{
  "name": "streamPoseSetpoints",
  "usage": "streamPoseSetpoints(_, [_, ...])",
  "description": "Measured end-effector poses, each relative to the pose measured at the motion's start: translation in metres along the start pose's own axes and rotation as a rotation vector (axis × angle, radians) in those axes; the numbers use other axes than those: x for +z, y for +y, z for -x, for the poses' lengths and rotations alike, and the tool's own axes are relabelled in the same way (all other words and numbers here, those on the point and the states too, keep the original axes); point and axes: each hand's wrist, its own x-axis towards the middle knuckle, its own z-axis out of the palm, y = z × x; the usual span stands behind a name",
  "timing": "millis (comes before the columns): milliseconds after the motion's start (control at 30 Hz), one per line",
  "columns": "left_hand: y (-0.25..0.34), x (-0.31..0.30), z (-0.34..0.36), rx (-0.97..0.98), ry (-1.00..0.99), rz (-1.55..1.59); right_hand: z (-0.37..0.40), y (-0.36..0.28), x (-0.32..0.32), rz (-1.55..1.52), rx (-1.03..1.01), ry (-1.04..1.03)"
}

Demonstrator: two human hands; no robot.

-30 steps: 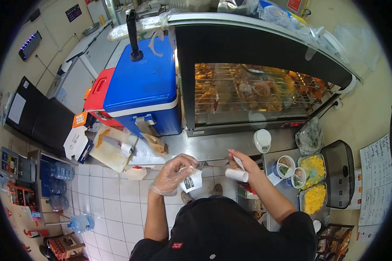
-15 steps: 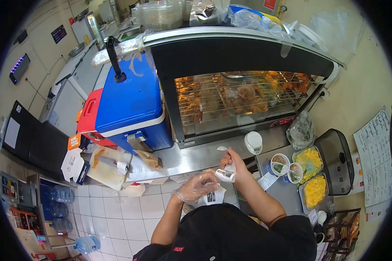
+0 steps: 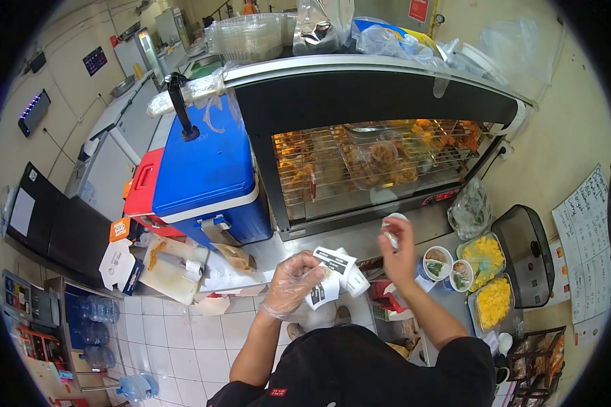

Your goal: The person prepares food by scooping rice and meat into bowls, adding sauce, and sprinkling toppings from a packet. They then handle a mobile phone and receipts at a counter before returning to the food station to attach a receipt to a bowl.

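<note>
My left hand (image 3: 293,283), in a clear plastic glove, is closed on a white roll of printed labels (image 3: 354,279). A label strip (image 3: 334,260) with black bands of print sticks out above the fingers, and another printed piece hangs below them. To the right, my bare right hand (image 3: 402,254) is raised with curled fingers around what looks like a small crumpled white scrap (image 3: 391,239). Behind that hand, a white kitchen scale (image 3: 395,218) is mostly covered. Two food cups (image 3: 436,262) with green pieces inside stand to the right of my right forearm.
A glass-fronted food warmer (image 3: 380,163) fills the back of the counter. Left of it stand a blue cooler (image 3: 207,176) and a red cooler (image 3: 144,182). A cutting board (image 3: 173,268) lies at the left. Containers of yellow food (image 3: 492,303) sit at the right beside a dark mesh lid (image 3: 525,254).
My right hand has come away from the label strip and moved up and right, in front of the scale. My left hand has turned the labels, so more print shows.
</note>
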Motion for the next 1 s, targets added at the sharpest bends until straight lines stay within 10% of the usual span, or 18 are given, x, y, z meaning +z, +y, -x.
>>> streamPoseSetpoints(167, [0.006,0.011,-0.004,-0.052,0.043,-0.001,-0.053,-0.091,-0.041,0.379,-0.919,-0.625])
streamPoseSetpoints(267, [0.010,0.020,-0.008,-0.022,0.003,-0.038,-0.062,-0.110,-0.031,0.523,-1.041,-0.745])
streamPoseSetpoints(633, [0.009,0.062,-0.047,0.079,-0.304,-0.170,-0.093,-0.085,-0.071,0.561,-1.045,-0.427])
streamPoseSetpoints(900, [0.031,0.119,-0.124,0.003,-0.709,-0.322,-0.132,-0.101,-0.173,0.317,-0.660,-0.946])
streamPoseSetpoints(1000, [0.025,0.156,-0.148,-0.113,-0.694,-0.102,-0.146,-0.092,-0.201,0.725,-0.992,-0.523])
